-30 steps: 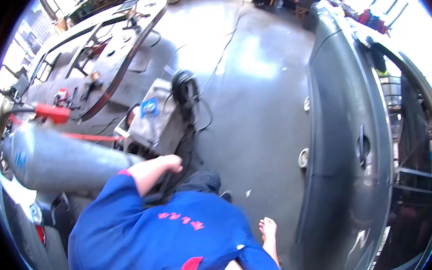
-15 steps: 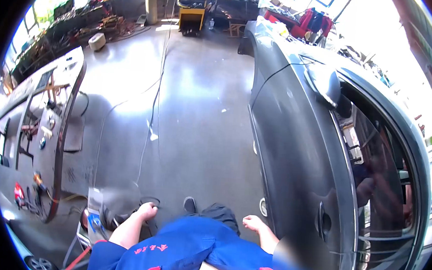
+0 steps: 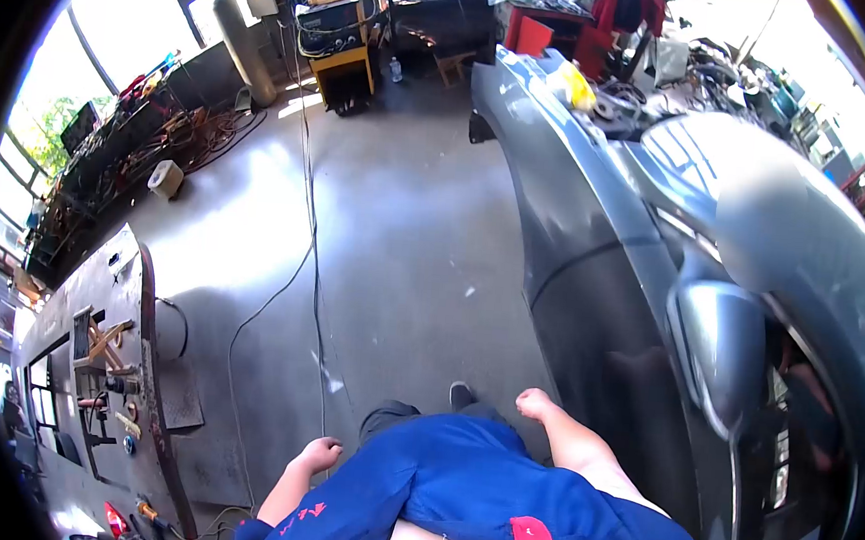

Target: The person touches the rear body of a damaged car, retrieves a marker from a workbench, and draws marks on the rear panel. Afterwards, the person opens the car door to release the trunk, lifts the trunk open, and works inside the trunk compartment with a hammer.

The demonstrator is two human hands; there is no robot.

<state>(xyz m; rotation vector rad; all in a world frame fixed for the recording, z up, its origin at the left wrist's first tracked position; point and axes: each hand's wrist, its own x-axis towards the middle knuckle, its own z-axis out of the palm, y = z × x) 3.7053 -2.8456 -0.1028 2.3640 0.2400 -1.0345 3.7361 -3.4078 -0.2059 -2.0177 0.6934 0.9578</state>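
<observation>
My left hand (image 3: 319,454) hangs beside my body with its fingers loosely curled and nothing visible in them. Close to it, a dark cable (image 3: 319,342) trails along the floor. My right hand (image 3: 534,404) is held low in a loose fist, also with nothing showing in it. The dark grey car (image 3: 590,311) stands nearest to this hand, on my right, apart from the fingers. Its side mirror (image 3: 716,340) sticks out further to the right. Ahead is the car's front fender (image 3: 549,178).
A metal bench (image 3: 165,432) with tools on it runs along the left. Ahead stand a machine on a yellow cart (image 3: 344,68), a gas cylinder (image 3: 247,51) and a plastic bottle (image 3: 395,70). A pale block (image 3: 165,179) lies on the floor. Red cabinets (image 3: 529,34) are beyond the car.
I have moved forward along the car; its mirror and the machine cart now appear nearer. My right hand has swung forward and my left hand lower in view. Both remain curled.
</observation>
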